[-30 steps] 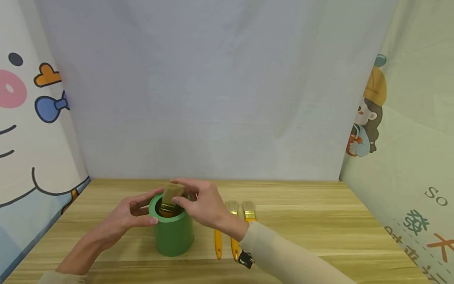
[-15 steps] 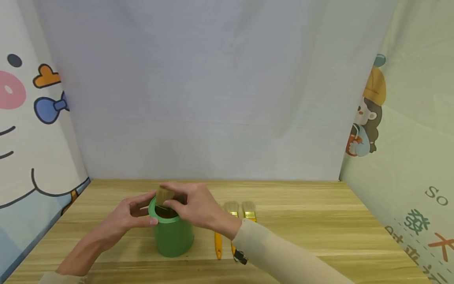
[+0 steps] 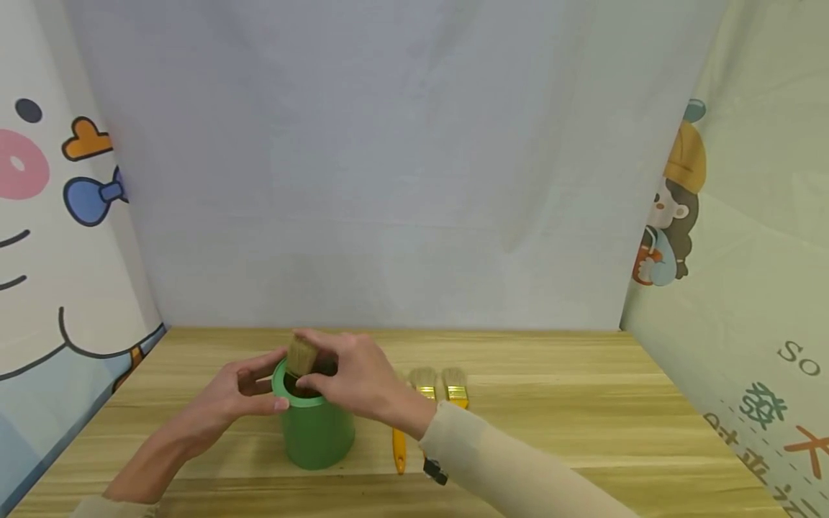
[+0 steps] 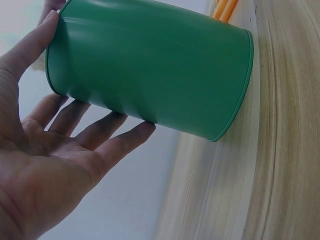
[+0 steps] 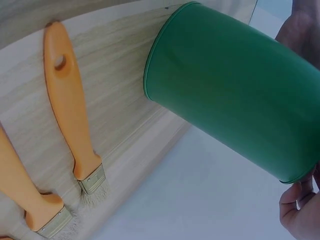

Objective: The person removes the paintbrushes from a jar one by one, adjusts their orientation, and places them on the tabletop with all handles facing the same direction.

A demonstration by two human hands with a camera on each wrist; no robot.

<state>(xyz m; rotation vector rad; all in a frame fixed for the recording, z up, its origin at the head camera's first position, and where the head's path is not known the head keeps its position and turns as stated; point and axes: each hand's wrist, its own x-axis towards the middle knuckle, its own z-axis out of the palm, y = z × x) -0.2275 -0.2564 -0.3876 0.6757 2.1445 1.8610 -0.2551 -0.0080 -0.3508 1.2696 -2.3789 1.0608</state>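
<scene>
A green can (image 3: 319,439) stands upright on the wooden table. My left hand (image 3: 227,396) grips it near the top, thumb at the rim and fingers along its side, as the left wrist view shows. Inside the can's mouth is a paintbrush, its tan bristles (image 3: 301,355) pointing up and its handle hidden in the can. My right hand (image 3: 356,374) pinches this brush low on the bristles. In the right wrist view, only part of the right hand (image 5: 302,212) shows past the can's rim.
Right of the can lie three more paintbrushes: a near one (image 5: 67,100), a middle one (image 3: 424,380) and a right one (image 3: 455,380), partly covered by my right arm. A grey cloth wall (image 3: 401,180) rises behind the table (image 3: 550,403), with printed cloths at both sides.
The right hand has shifted left with the brush, bringing the bristles nearer the can's left rim. Metal band and handle top, visible earlier, are now hidden. The left hand and can stay put.
</scene>
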